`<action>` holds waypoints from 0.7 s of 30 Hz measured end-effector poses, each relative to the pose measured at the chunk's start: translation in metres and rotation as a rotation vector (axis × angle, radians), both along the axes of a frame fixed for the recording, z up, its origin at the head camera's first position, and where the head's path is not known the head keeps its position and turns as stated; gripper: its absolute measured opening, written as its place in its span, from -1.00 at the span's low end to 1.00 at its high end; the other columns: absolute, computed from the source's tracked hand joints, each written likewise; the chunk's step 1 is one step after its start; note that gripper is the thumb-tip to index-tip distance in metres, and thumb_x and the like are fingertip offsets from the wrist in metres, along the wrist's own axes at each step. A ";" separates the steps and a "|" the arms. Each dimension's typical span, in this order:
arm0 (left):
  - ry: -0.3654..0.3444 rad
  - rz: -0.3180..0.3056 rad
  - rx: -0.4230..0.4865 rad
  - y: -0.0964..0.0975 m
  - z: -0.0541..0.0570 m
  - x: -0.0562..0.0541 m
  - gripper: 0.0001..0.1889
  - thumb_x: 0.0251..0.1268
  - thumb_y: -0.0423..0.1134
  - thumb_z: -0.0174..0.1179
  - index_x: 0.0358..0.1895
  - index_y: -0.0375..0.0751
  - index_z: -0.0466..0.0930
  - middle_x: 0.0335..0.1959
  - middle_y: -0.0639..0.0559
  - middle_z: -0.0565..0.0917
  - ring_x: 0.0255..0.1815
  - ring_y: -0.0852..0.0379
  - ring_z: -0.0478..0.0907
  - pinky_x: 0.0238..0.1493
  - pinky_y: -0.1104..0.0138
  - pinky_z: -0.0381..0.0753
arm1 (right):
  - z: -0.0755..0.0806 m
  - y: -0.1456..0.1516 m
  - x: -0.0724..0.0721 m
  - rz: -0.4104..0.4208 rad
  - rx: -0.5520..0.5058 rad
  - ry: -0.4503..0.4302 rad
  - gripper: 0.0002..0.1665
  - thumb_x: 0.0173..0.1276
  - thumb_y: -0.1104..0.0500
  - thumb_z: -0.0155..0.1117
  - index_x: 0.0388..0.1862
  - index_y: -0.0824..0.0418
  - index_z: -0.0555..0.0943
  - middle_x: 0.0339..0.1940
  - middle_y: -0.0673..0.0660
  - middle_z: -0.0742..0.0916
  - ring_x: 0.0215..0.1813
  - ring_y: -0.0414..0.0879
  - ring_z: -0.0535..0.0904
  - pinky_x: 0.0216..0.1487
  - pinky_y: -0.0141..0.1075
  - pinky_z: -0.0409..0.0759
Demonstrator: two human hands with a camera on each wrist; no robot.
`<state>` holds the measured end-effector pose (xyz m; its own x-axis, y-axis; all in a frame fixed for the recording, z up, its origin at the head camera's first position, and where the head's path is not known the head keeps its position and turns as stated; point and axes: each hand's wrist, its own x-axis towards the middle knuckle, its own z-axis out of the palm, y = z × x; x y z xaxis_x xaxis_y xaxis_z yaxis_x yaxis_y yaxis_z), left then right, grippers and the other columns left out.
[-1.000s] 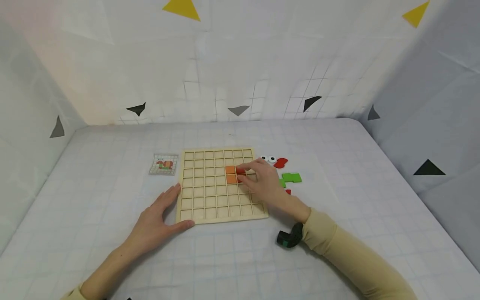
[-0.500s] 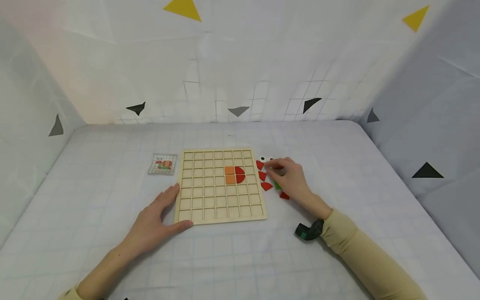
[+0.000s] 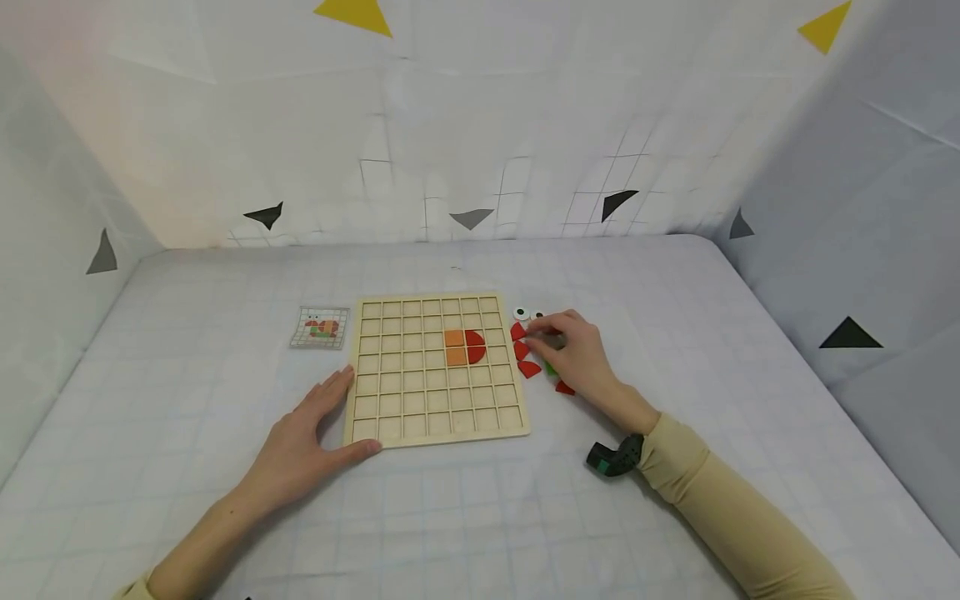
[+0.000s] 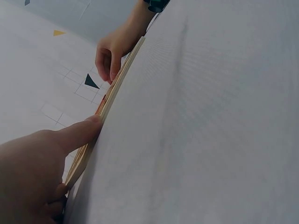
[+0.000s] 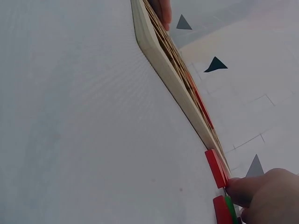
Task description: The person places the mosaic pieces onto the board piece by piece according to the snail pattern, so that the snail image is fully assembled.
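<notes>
Two orange squares [image 3: 455, 356] and two red quarters [image 3: 475, 337] are set side by side in the cells of the board [image 3: 413, 402], which is laid flat between the hands, the squares being nearer the left hand and the quarters nearer the right. The board's left edge and near corner are touched by the left hand [image 3: 303, 446]: its fingers are rested against the side, its thumb is stretched to the near rim, and the digits are spread rather than curled. Thumb and finger of the right hand [image 3: 576, 354] are held close together at the loose red pieces [image 3: 529, 369], just beside the board's right edge; in the right wrist view a fingertip is seen against one of these, but whether it is pinched cannot be told. Another red piece is seen on the near side of that hand, and a green piece [image 3: 551, 369] is partly covered by it. Two white eyes [image 3: 521, 313] are placed just beyond its fingertips, one partly hidden. A card [image 3: 320, 327] printed with a coloured figure is laid beyond the left hand's fingertips. A black device [image 3: 615, 457] is worn at the right wrist.
</notes>
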<state>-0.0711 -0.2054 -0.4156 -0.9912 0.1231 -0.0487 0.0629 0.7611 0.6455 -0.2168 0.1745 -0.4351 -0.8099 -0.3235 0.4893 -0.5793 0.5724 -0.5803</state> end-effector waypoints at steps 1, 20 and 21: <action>0.001 -0.001 -0.001 0.000 0.000 0.000 0.11 0.01 0.43 0.33 0.62 0.20 -0.01 0.62 0.00 0.11 0.62 -0.22 0.00 0.43 -0.33 0.07 | 0.000 0.000 0.000 0.001 -0.002 0.004 -0.75 0.17 0.29 0.54 -0.15 0.24 0.74 -0.24 0.10 0.74 -0.18 -0.06 0.63 -0.20 -0.26 0.67; 0.005 -0.007 0.006 -0.001 -0.002 -0.001 0.13 0.00 0.45 0.33 0.62 0.17 -0.01 0.62 -0.02 0.11 0.62 -0.22 0.00 0.46 -0.28 0.10 | 0.001 0.000 0.000 0.051 0.047 -0.029 -0.67 0.28 0.29 0.44 0.04 0.23 0.72 -0.09 0.12 0.75 0.01 -0.01 0.64 -0.04 -0.10 0.69; 0.005 -0.006 0.005 -0.001 -0.003 0.000 0.13 -0.01 0.45 0.33 0.62 0.17 -0.01 0.62 -0.02 0.11 0.62 -0.22 0.01 0.46 -0.28 0.10 | 0.000 0.001 0.000 0.056 0.051 -0.030 -0.66 0.29 0.30 0.44 0.06 0.22 0.71 -0.08 0.12 0.75 0.03 0.00 0.64 -0.01 -0.08 0.69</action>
